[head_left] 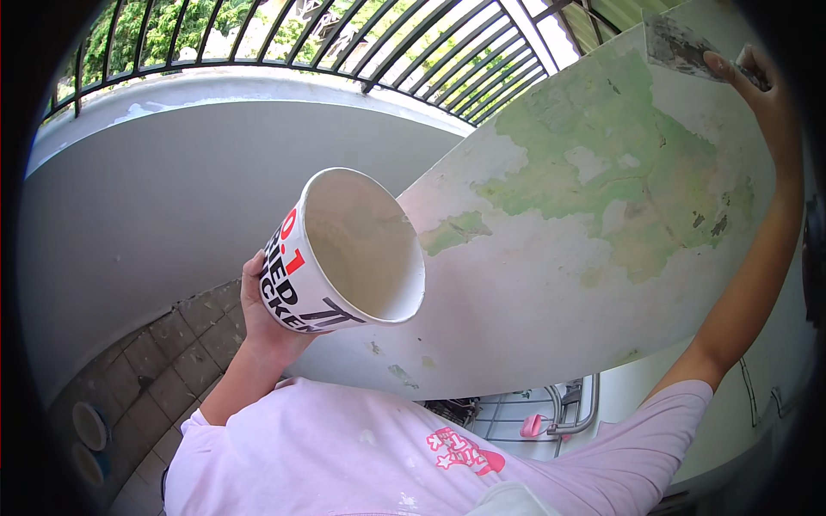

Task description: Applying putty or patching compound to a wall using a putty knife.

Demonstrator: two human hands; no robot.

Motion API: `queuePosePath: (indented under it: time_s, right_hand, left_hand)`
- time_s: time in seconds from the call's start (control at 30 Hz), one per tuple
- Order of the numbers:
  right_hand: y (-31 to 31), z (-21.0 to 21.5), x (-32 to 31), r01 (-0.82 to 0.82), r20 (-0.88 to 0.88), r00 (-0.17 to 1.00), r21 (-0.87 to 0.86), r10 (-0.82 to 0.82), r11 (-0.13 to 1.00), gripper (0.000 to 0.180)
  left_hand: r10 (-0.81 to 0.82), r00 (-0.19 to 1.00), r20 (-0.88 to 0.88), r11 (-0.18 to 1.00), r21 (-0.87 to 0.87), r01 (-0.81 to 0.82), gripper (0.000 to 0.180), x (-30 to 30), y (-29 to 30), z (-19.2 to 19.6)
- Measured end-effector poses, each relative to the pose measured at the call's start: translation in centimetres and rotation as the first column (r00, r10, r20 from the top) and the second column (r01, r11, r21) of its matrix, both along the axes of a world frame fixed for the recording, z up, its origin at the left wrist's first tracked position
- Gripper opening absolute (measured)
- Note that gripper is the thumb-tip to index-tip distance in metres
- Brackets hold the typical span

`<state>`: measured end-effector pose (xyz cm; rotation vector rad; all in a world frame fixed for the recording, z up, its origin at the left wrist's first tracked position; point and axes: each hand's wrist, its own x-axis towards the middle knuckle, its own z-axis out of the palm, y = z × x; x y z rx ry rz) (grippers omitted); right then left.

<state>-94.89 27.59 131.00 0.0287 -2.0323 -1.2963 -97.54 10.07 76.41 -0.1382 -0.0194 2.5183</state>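
My left hand (262, 318) grips a white paper bucket (353, 249) with black and red lettering, tilted so its open mouth faces me; pale paste coats its inside. My right hand (757, 86) is raised high at the upper right and holds a flat metal putty knife (680, 47) smeared with grey filler. The blade lies against a wall (585, 198) whose white surface is patched with peeling green paint. I wear a pink short-sleeved shirt (344, 456) with paint spots.
A white balcony parapet (172, 189) topped by a dark metal railing (258, 43) curves across the left, with green foliage behind. Grey floor tiles (172, 361) lie below left, with two round containers (89, 443). A wire rack (533, 413) with a pink item sits below.
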Motion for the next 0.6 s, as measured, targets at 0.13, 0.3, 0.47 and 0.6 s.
queuePosePath:
  time_s: [0.13,0.3,0.47,0.6]
  right_hand:
    - [3.8,-2.8,-1.2,-0.242,0.135,0.958,-0.095,0.254,0.966,0.053]
    - [4.9,-2.9,-3.8,-0.517,0.265,0.837,0.095,0.479,0.851,0.052]
    - [1.1,-4.5,-7.6,-0.033,0.221,0.975,0.123,0.006,0.992,0.078]
    - [-3.7,-9.1,-8.6,-0.192,0.257,0.943,-0.094,0.21,0.977,0.07]
  left_hand:
    - [0.006,1.0,-0.002,1.0,0.018,-0.006,0.07,-0.4,0.3,-0.2]
    - [-0.021,1.0,-0.009,0.999,0.031,0.021,0.07,-0.1,0.6,-0.5]
    - [-0.035,0.999,0.016,0.999,0.021,0.034,0.068,-0.4,1.2,-1.1]
    - [-0.017,1.0,0.021,0.999,0.045,0.016,0.068,-0.2,1.1,-1.5]
